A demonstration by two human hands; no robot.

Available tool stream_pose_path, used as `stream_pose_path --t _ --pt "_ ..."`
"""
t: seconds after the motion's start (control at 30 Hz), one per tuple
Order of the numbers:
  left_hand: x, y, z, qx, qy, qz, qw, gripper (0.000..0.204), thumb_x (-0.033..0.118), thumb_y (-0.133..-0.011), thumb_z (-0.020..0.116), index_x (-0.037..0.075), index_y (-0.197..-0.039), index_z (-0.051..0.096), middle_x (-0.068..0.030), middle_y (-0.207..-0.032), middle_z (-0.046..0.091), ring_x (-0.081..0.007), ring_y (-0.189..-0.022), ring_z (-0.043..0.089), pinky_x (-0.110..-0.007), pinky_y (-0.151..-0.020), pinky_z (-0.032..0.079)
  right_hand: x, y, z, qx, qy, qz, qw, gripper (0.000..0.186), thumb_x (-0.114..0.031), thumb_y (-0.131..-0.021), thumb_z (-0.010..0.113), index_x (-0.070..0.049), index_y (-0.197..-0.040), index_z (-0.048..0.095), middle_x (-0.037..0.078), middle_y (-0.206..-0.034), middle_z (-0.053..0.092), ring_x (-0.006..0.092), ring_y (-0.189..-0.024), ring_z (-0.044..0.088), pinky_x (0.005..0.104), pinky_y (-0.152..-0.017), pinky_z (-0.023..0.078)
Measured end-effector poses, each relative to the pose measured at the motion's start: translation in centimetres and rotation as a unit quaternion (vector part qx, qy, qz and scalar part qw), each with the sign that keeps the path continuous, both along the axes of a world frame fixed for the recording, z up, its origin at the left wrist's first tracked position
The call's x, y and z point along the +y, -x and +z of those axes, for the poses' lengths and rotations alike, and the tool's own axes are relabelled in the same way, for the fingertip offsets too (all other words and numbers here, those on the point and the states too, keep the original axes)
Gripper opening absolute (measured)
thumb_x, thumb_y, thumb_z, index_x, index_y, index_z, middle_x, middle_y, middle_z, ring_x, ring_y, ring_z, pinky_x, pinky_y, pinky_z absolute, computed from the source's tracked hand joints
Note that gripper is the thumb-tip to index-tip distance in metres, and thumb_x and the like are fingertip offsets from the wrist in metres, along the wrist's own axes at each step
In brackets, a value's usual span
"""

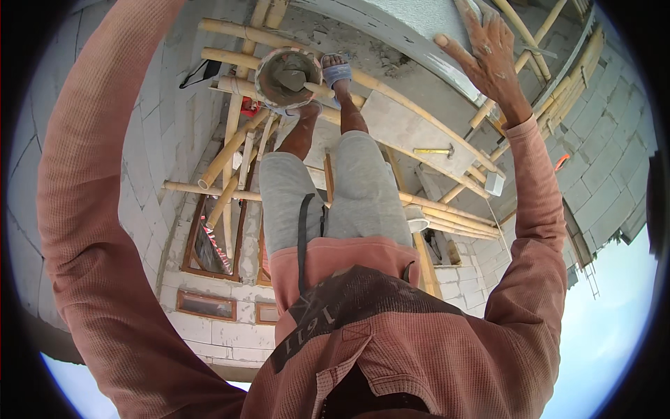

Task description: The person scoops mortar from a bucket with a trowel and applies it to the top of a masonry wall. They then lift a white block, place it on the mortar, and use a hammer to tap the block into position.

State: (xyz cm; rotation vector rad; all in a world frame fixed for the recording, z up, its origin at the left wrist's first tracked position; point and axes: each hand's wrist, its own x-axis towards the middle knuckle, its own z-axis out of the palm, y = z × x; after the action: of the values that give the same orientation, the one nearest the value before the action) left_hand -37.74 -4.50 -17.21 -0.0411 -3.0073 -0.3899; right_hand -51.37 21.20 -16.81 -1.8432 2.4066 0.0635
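Observation:
My right hand (488,59) lies with its thumb stretched out and fingers extended against the end of a pale grey block (426,19) at the upper edge. The block sits along a grey wall top (391,43). My left arm (87,153) reaches up past the upper edge, so the left hand is out of sight. By my feet stands a round bucket (261,89) with grey mortar. A trowel (292,79) rests in it, its light handle sticking out over the rim toward my sandal (337,70).
I stand on a scaffold of bamboo poles (391,92) and boards (391,122), high above the ground. A yellow-handled hammer (433,151) lies on a board to the right. A small white block (494,184) sits near the pole ends. Block walls (150,133) rise on the left.

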Motion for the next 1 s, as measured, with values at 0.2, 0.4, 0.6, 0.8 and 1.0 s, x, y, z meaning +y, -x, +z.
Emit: stream_pose_path --t 0.2,0.4,0.6,0.8,1.0 --pt "1.1 0.9 -1.4 0.020 0.014 0.009 1.000 0.070 0.040 -0.087 0.068 0.006 -0.143 0.043 -0.0197 -0.128 0.054 -0.0374 -0.125 0.047 -0.051 -0.109 0.034 1.4 0.4 -1.4 -0.074 -0.081 -0.092 0.990 0.087 -0.058 -0.090 0.059 0.003 -0.147 0.037 0.033 -0.143 0.043 0.0502 -0.136 0.035 0.0551 -0.115 0.026" --pt "0.2 1.5 -2.8 -0.001 0.228 -0.024 0.973 0.056 0.044 -0.092 0.061 0.017 -0.140 0.050 -0.0139 -0.128 0.056 -0.0314 -0.126 0.048 -0.045 -0.112 0.030 2.0 -0.1 -2.8 -0.138 0.123 -0.093 0.978 0.085 -0.059 -0.088 0.061 0.003 -0.143 0.044 0.034 -0.142 0.044 0.0502 -0.136 0.037 0.0530 -0.115 0.029" --pt "0.4 2.0 -3.6 -0.032 0.120 0.007 0.992 0.059 0.059 -0.100 0.031 0.019 -0.136 0.055 -0.0052 -0.132 0.056 -0.0245 -0.130 0.045 -0.041 -0.117 0.022 12.1 -6.3 -5.2 -0.170 0.496 -0.270 0.808 0.029 -0.032 -0.090 0.070 -0.011 -0.109 0.069 0.011 -0.098 0.062 0.0287 -0.094 0.058 0.0393 -0.082 0.045" --pt "1.2 1.7 -1.9 -0.082 -0.001 0.065 0.995 0.069 0.054 -0.101 0.028 0.000 -0.141 0.047 -0.0180 -0.141 0.049 -0.0317 -0.133 0.044 -0.045 -0.114 0.029 43.0 -17.6 -29.6 -0.409 0.126 -0.758 0.492 0.034 -0.032 -0.090 0.063 0.000 -0.100 0.069 0.021 -0.098 0.070 0.0393 -0.094 0.065 0.0427 -0.085 0.049" --pt "-0.5 1.4 -0.7 -0.094 -0.007 0.157 0.983 0.079 0.060 -0.100 0.026 -0.002 -0.150 0.031 -0.0196 -0.154 0.033 -0.0322 -0.143 0.032 -0.044 -0.118 0.023 64.9 -21.5 -51.4 -0.313 -0.123 -0.824 0.457 0.048 -0.040 -0.085 0.066 -0.003 -0.114 0.066 0.025 -0.110 0.069 0.0392 -0.107 0.065 0.0437 -0.095 0.050"
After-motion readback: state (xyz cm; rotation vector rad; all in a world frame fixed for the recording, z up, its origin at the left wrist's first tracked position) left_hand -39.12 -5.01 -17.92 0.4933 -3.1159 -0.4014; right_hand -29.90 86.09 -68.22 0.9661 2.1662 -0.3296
